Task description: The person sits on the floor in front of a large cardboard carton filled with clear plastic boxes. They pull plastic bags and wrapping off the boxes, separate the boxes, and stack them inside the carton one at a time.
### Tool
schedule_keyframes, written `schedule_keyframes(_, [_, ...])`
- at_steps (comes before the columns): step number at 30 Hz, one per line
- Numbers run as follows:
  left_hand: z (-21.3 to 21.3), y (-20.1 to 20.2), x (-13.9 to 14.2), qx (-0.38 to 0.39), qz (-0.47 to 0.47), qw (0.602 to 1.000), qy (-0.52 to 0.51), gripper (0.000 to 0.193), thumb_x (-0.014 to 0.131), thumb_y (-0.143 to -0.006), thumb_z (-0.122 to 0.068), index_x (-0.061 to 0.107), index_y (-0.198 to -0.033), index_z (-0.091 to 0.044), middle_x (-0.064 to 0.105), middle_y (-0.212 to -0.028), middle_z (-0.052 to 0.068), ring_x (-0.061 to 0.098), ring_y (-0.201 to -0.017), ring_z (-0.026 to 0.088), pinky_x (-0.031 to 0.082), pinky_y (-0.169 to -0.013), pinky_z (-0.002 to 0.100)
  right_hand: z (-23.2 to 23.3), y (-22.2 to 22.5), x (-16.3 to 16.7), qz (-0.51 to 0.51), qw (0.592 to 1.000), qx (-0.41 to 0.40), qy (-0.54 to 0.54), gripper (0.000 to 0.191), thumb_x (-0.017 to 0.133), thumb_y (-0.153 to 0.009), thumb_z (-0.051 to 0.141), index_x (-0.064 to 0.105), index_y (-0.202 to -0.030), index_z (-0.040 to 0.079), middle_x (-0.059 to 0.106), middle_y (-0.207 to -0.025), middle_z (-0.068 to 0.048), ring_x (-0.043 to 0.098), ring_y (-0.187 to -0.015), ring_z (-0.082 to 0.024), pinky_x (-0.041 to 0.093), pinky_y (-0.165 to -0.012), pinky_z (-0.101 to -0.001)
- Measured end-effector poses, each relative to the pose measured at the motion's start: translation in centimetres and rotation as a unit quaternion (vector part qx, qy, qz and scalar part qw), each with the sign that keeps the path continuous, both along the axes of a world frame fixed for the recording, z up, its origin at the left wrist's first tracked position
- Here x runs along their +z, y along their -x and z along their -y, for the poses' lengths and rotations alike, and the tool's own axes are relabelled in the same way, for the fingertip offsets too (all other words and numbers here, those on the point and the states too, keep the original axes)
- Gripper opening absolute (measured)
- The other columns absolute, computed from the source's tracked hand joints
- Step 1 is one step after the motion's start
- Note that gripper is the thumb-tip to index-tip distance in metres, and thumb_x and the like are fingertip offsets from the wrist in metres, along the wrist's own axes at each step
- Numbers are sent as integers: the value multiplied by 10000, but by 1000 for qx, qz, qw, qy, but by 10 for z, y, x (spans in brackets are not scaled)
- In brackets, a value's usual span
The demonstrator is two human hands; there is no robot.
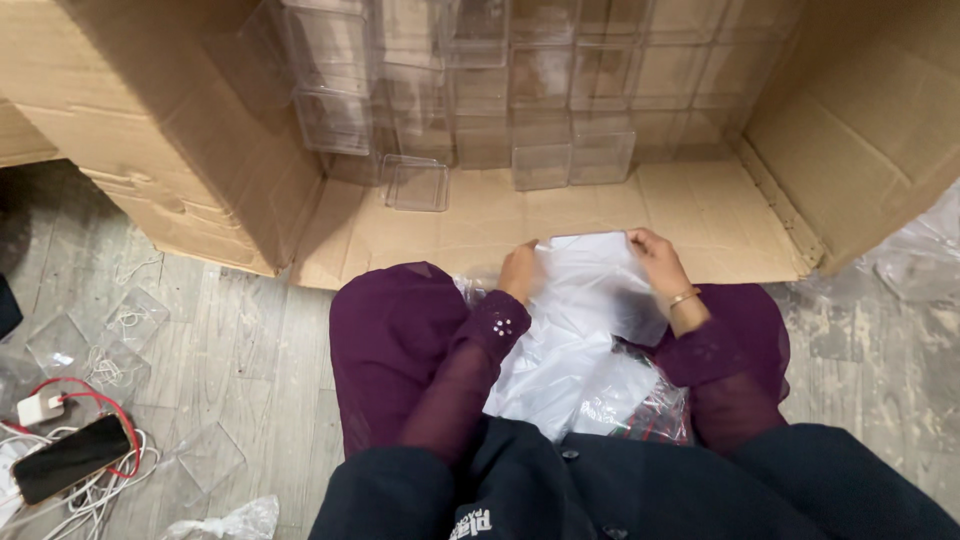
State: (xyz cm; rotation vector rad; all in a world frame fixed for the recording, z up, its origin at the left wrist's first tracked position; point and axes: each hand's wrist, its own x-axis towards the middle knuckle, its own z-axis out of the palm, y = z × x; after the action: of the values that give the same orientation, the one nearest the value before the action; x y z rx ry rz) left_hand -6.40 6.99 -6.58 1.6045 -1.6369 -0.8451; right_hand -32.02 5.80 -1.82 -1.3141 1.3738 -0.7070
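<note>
Left hand (521, 272): pinching the thin white plastic bag (585, 300).
Right hand (655, 258): gripping the bag's far corner.
Clear plastic boxes (540, 165): beyond the bag.

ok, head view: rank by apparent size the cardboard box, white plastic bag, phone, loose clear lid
1. cardboard box
2. white plastic bag, held by left hand and right hand
3. phone
4. clear lid, though farther away, so unsure

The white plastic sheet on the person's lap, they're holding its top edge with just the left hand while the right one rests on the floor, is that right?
Not quite. The head view shows both hands on the white plastic sheet: the left hand grips its top edge at one corner and the right hand grips the other corner, not resting on the floor. The sheet does lie over the person's lap.
</note>
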Motion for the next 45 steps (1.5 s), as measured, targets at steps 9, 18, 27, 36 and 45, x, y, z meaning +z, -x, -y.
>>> schedule_keyframes(9, [23,2,102,-69,-50,996,-29,297,597,-1017,-332,653,-945,-50,635,-766,205,639,-725,391,491,-669,430,-40,-57,94,404,881,113,-218,533,578,-1035,370,654,-1295,-88,666,-1216,-160,623,-1068,-212,494,-944,-353])
schedule_keyframes(18, [20,-32,75,-74,-266,954,-113,402,762,-921,-364,728,-1111,-11,737,-1016,54,665,-937,121,529,-843,290,-84,158,104,221,934,-238,151,320,508,-1134,236,629,-1267,-29,660,-1204,-104,640,-1059,-184,526,-931,-336])
schedule_keyframes(27, [18,-34,49,-70,-448,868,-205,228,672,-947,-142,683,-1122,3,726,-952,0,660,-835,76,529,-751,254,-100,241,24,40,807,-575,-133,536,614,-1045,382,441,-1489,136,555,-1422,-189,561,-1239,-410,490,-970,-601])
schedule_keyframes(36, [20,-24,53,-53,-496,842,-203,200,649,-972,-134,688,-1114,2,727,-989,-2,658,-873,70,519,-795,245,-37,200,79,20,746,-577,332,359,535,-1086,224,522,-1429,120,446,-1516,-117,538,-1362,-254,532,-1057,-460])
schedule_keyframes(45, [10,-21,100,-112,-536,805,-227,302,640,-977,-173,678,-1207,18,748,-1025,31,689,-911,94,545,-830,255,-4,-52,60,116,992,-10,47,234,748,-932,42,681,-1151,-4,702,-1032,-33,654,-945,-110,546,-873,-257])
